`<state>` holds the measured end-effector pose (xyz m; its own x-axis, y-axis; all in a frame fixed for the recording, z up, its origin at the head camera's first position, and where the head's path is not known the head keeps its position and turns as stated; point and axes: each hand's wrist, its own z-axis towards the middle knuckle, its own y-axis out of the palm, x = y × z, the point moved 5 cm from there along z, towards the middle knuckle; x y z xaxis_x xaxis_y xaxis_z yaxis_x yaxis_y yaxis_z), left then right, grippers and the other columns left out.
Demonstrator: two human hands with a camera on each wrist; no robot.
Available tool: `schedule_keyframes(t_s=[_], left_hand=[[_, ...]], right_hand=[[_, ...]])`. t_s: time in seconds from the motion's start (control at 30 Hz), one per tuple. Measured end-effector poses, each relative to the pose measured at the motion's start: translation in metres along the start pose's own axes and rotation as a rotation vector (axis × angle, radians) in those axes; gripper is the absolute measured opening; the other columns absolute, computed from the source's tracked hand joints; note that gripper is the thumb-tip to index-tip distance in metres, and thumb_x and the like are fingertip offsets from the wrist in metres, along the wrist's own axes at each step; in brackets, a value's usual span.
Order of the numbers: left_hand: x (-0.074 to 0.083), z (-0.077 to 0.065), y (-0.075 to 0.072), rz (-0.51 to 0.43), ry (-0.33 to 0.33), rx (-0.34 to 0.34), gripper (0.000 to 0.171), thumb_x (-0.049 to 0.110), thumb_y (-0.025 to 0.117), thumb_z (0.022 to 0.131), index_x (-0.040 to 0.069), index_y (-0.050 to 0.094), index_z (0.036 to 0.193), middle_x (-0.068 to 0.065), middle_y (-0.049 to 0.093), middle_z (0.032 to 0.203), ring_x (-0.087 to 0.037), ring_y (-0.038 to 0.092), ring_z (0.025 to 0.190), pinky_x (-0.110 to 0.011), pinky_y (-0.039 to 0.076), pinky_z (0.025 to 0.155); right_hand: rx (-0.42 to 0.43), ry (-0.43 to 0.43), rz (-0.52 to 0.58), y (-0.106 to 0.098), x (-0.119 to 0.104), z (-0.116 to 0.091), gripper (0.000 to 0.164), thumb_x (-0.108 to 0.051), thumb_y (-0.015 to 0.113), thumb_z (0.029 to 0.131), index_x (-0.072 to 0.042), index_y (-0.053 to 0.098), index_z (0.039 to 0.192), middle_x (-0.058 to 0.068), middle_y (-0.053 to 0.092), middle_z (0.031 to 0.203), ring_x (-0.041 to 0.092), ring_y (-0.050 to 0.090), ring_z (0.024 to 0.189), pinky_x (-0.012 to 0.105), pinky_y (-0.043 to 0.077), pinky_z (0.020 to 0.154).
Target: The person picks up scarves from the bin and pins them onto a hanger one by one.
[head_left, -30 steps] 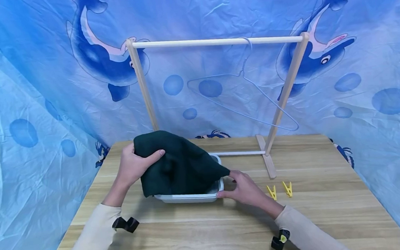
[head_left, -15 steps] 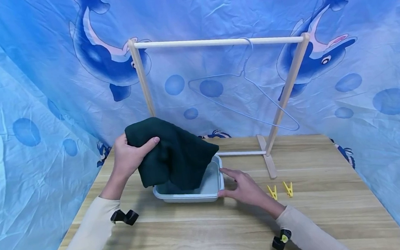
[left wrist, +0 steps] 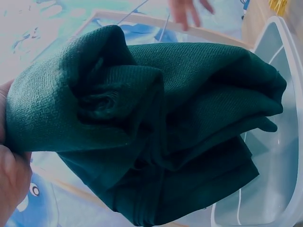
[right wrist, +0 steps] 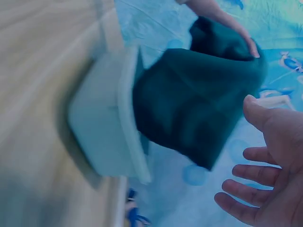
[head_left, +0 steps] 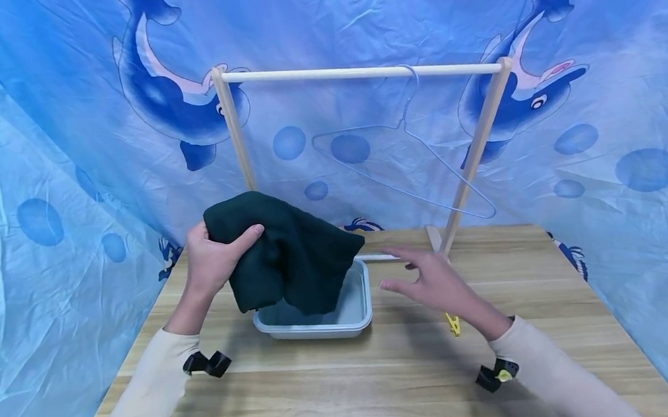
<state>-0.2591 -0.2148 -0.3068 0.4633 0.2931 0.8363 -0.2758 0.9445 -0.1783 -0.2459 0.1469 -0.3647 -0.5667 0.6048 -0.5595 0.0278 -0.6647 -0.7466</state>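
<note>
A dark green folded cloth (head_left: 290, 252) hangs from my left hand (head_left: 212, 259), whose thumb lies over its near face. The lower folds of the cloth drop above and partly into a pale grey-blue plastic basin (head_left: 321, 331) on the table. In the left wrist view the cloth (left wrist: 189, 94) shows a loose woven texture, and my fingers behind it are hidden. My right hand (head_left: 430, 283) is in the air to the right of the basin, touching nothing. The right wrist view shows this hand (right wrist: 270, 165) with fingers spread and the cloth beyond it.
Behind the basin stands a wooden rack with a white rail (head_left: 322, 74). A thin pale clothes hanger (head_left: 401, 126) hangs on its right half. A yellow clothes peg (head_left: 453, 324) lies partly under my right forearm. Blue dolphin-print curtains surround the wooden table (head_left: 339, 400).
My left hand has lifted the cloth up and slightly left, partly out of the basin. The right hand has let go of the basin's rim and moved up and right.
</note>
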Motion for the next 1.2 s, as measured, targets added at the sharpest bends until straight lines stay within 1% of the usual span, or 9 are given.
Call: schedule_keyframes(t_s=[0.13, 0.33, 0.5, 0.6, 0.7, 0.87, 1.0, 1.2], left_hand=[[0.002, -0.002, 0.000, -0.002, 0.002, -0.004, 0.032, 0.019, 0.085, 0.084, 0.001, 0.070, 0.107, 0.007, 0.072, 0.099, -0.017, 0.067, 0.089, -0.025, 0.056, 0.075], [0.008, -0.004, 0.002, -0.011, 0.028, -0.014, 0.030, 0.017, 0.085, 0.084, 0.000, 0.070, 0.105, 0.008, 0.073, 0.098, -0.017, 0.068, 0.088, -0.025, 0.056, 0.074], [0.011, -0.006, 0.004, -0.025, 0.039, -0.011, 0.029, 0.015, 0.085, 0.084, 0.000, 0.070, 0.103, 0.008, 0.073, 0.096, -0.017, 0.068, 0.087, -0.025, 0.056, 0.073], [0.011, -0.008, 0.005, -0.033, 0.045, -0.008, 0.028, 0.014, 0.085, 0.083, -0.001, 0.070, 0.102, 0.008, 0.073, 0.094, -0.016, 0.068, 0.085, -0.025, 0.056, 0.073], [0.012, -0.009, 0.007, -0.045, 0.051, -0.012, 0.029, 0.013, 0.085, 0.083, -0.001, 0.070, 0.102, 0.008, 0.073, 0.095, -0.017, 0.068, 0.086, -0.025, 0.056, 0.074], [0.014, -0.009, 0.008, -0.046, 0.043, -0.020, 0.030, 0.014, 0.085, 0.083, -0.001, 0.070, 0.104, 0.008, 0.073, 0.097, -0.016, 0.068, 0.088, -0.025, 0.056, 0.076], [0.016, -0.009, 0.010, -0.049, 0.040, -0.031, 0.029, 0.015, 0.084, 0.084, 0.000, 0.070, 0.105, 0.007, 0.073, 0.099, -0.017, 0.068, 0.089, -0.025, 0.056, 0.076], [0.017, -0.007, 0.013, -0.086, 0.068, -0.052, 0.027, 0.011, 0.084, 0.084, -0.001, 0.071, 0.104, 0.005, 0.074, 0.099, -0.018, 0.069, 0.089, -0.027, 0.057, 0.077]], right_hand=[[0.051, -0.045, -0.008, -0.029, -0.014, 0.011, 0.058, -0.032, 0.081, 0.089, -0.011, 0.062, 0.140, 0.008, 0.063, 0.140, 0.027, 0.065, 0.119, 0.046, 0.058, 0.090], [0.159, -0.111, -0.091, -0.075, -0.034, 0.029, 0.056, -0.028, 0.082, 0.088, -0.010, 0.064, 0.138, 0.012, 0.064, 0.138, 0.033, 0.071, 0.107, 0.046, 0.060, 0.083], [0.259, -0.159, -0.147, -0.108, -0.042, 0.046, 0.053, -0.024, 0.082, 0.088, -0.007, 0.065, 0.136, 0.015, 0.067, 0.133, 0.035, 0.068, 0.113, 0.048, 0.059, 0.084], [0.320, -0.167, -0.183, -0.125, -0.043, 0.055, 0.050, -0.023, 0.083, 0.088, -0.007, 0.067, 0.133, 0.016, 0.069, 0.129, 0.035, 0.069, 0.110, 0.048, 0.060, 0.082], [0.364, -0.147, -0.216, -0.139, -0.040, 0.064, 0.048, -0.024, 0.082, 0.089, -0.007, 0.069, 0.132, 0.016, 0.070, 0.128, 0.035, 0.070, 0.110, 0.050, 0.059, 0.083], [0.386, -0.066, -0.197, -0.150, -0.025, 0.074, 0.048, -0.029, 0.081, 0.090, -0.006, 0.070, 0.130, 0.018, 0.069, 0.129, 0.037, 0.068, 0.114, 0.054, 0.057, 0.086], [0.376, 0.028, -0.173, -0.153, -0.009, 0.077, 0.051, -0.035, 0.078, 0.092, -0.005, 0.068, 0.133, 0.019, 0.068, 0.130, 0.038, 0.067, 0.113, 0.055, 0.056, 0.088], [0.326, 0.177, -0.097, -0.153, 0.015, 0.078, 0.058, -0.046, 0.073, 0.094, -0.009, 0.064, 0.138, 0.018, 0.068, 0.129, 0.039, 0.068, 0.112, 0.057, 0.056, 0.089]])
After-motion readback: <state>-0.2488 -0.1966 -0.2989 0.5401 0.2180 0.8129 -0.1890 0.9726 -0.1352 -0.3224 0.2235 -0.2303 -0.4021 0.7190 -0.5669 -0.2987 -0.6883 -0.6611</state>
